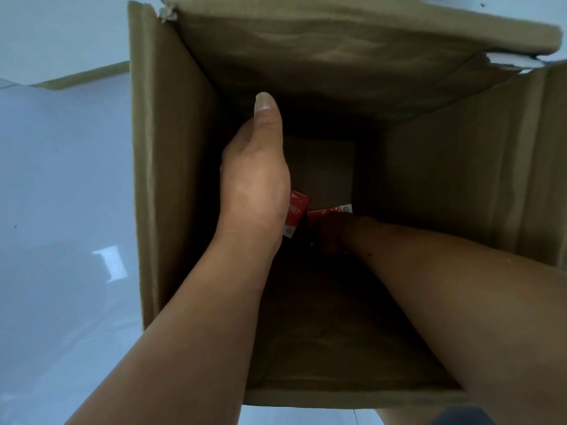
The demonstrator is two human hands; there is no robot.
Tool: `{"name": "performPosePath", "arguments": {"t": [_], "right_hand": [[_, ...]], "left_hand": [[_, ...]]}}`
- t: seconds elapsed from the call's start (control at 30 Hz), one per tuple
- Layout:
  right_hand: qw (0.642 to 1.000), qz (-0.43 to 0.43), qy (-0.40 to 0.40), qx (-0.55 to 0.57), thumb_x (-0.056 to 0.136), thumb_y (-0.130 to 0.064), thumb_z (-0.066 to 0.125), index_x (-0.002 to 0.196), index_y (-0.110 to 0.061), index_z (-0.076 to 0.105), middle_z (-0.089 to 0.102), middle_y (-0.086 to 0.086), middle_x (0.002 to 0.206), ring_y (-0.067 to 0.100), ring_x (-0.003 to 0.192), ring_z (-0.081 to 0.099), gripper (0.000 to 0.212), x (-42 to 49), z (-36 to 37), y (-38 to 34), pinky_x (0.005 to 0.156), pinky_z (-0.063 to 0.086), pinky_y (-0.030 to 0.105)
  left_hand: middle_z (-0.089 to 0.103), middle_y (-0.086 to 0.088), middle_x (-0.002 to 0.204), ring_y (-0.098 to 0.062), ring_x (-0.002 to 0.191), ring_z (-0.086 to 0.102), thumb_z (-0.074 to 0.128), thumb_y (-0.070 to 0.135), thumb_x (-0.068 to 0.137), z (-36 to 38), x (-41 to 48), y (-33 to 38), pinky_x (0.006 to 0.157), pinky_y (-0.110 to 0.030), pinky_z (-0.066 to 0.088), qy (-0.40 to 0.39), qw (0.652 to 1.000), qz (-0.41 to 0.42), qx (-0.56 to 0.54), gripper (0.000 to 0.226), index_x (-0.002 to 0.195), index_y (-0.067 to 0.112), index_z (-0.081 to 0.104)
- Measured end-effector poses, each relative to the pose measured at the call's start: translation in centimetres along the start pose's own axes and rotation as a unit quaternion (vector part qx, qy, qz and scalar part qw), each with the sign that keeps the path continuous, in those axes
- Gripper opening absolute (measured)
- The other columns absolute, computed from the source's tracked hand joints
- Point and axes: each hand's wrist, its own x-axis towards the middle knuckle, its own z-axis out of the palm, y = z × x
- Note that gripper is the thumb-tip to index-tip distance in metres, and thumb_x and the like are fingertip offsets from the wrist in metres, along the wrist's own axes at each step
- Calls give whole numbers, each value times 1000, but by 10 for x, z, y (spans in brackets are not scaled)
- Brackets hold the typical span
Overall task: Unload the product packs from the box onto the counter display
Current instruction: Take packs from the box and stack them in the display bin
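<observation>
Box (pixel 171 179) standing open on a pale, glossy floor (pixel 61 179), seen from straight above, with its far flap (pixel 337 41) folding back out of the way. Both bare arms are reaching deep inside, because the few remaining contents are lying low, near the bottom. The left hand (pixel 254 179) is hanging beside the left wall, thumb pointing away. A red pack (pixel 297 211) is poking out from under its palm, so it appears to be gripping that pack, though the fingers themselves are hiding beneath. The right hand (pixel 329 233) is stretching further down into shadow toward the near edge of the box bottom. It is meeting a second pack (pixel 328 213), also red. Whether its fingers are closing on it cannot be told in the gloom. The rest of the bottom is showing bare cardboard, suggesting the unloading is nearly finishing. No counter display is appearing in view.
</observation>
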Motion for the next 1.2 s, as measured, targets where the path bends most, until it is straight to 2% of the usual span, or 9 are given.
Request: {"name": "performPosePath", "arguments": {"t": [0.1,0.33,0.57,0.73,0.83,0.9,1.03,1.1,1.2], "right_hand": [[997,38,-70,2,97,-43,55,151,-27,34,37,6,154,26,138,40,60,3,8,9,111,37,39],[992,14,-82,95,91,-59,54,152,-34,30,37,0,154,25,138,40,70,14,7,4,110,37,45],[987,35,-99,126,38,-93,66,149,-44,29,38,-5,154,25,138,39,126,43,14,17,108,37,49],[996,-9,-64,64,79,-66,66,153,-35,24,34,0,156,25,137,40,91,6,9,1,109,37,43],[997,-25,-56,55,97,-44,56,155,-24,23,34,7,156,27,137,41,70,-31,-1,-7,103,39,34],[998,-31,-28,57,100,-39,50,154,-24,27,35,7,156,26,136,41,61,-58,-7,-8,104,37,31],[992,-72,42,89,100,-30,52,153,-30,30,30,4,159,24,141,35,57,-127,-24,-13,110,31,29],[987,-77,82,118,101,-33,50,150,-32,36,38,6,154,26,132,43,51,-163,-36,-18,100,36,30],[969,-77,147,182,99,-39,46,140,-29,47,54,3,138,22,112,53,42,-216,-49,-23,83,39,32]], "left_hand": [[55,11,146,-10,134,50,35,62,100,1,0,1,114,-42,35,-2,1000,1,-7,52,142,35,53],[57,12,143,-10,132,52,36,63,99,4,1,1,112,-43,36,1,1000,4,-7,52,139,36,54],[60,12,138,-10,130,54,37,63,100,5,1,3,109,-39,38,9,1000,2,-15,48,133,37,59],[61,15,134,-7,126,55,38,62,99,11,-1,4,97,-32,38,10,1000,9,-12,46,131,38,60],[64,20,116,-6,119,58,39,63,99,11,-9,9,100,-34,40,9,1000,10,-4,36,115,44,64],[64,23,104,-2,112,60,38,65,97,8,-25,18,102,-39,41,8,1000,23,14,30,96,49,63],[66,23,105,-1,110,61,38,64,98,2,-71,45,105,-42,41,7,999,30,14,31,88,48,63],[66,25,98,-1,107,62,39,63,97,0,-98,65,103,-41,42,11,999,30,15,35,80,48,65],[64,25,99,-3,108,61,40,61,98,-5,-143,95,106,-41,41,11,999,41,11,29,92,43,63]]}}
